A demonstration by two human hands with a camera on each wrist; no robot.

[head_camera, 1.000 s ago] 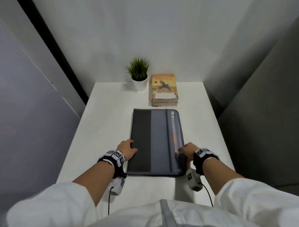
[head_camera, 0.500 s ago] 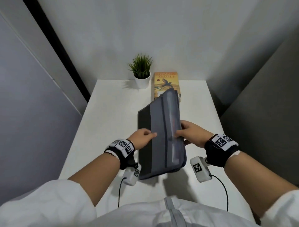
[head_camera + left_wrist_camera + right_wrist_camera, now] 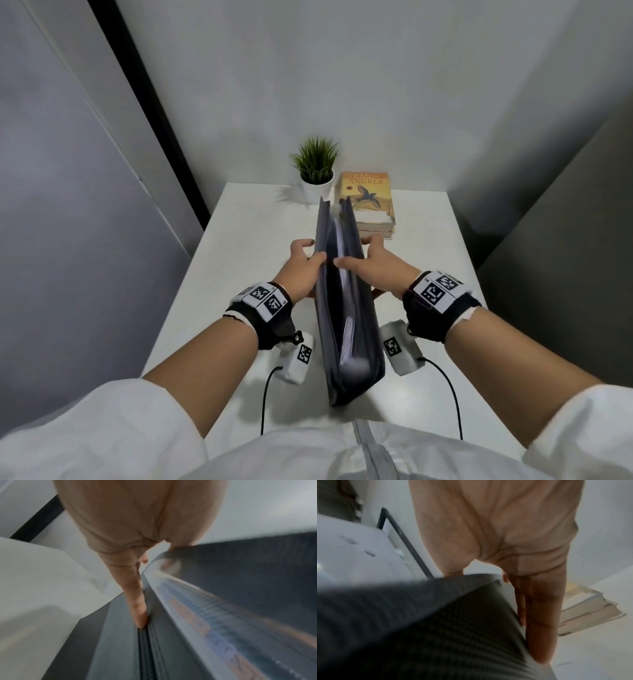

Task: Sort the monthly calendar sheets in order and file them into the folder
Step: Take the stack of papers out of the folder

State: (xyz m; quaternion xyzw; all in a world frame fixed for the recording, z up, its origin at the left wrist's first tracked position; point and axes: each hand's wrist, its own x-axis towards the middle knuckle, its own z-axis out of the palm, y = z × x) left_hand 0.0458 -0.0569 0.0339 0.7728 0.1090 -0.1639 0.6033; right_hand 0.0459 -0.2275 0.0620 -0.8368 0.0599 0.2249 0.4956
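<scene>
A dark grey zip folder [image 3: 323,325] stands on its long edge in the middle of the white table [image 3: 239,260], its top spread open a little. White calendar sheets [image 3: 347,334] show inside the gap. My left hand [image 3: 303,265] grips the left cover, thumb over its top edge. On the other side my right hand [image 3: 368,265] grips the right cover the same way. In the left wrist view a finger [image 3: 137,601] lies along the folder's zip, beside a clear pocket with printed sheets [image 3: 197,615]. The right wrist view shows fingers [image 3: 539,615] flat against the folder's dark mesh face [image 3: 436,628].
A small potted plant [image 3: 317,171] and a stack of books [image 3: 371,202] sit at the table's far edge, just beyond the folder. Grey walls close in the table on the left, right and back. Bare tabletop lies on both sides of the folder.
The folder lay flat on the table one second ago. Both hands lifted it, turned it up onto its edge and parted its covers, so the sheets inside now show.
</scene>
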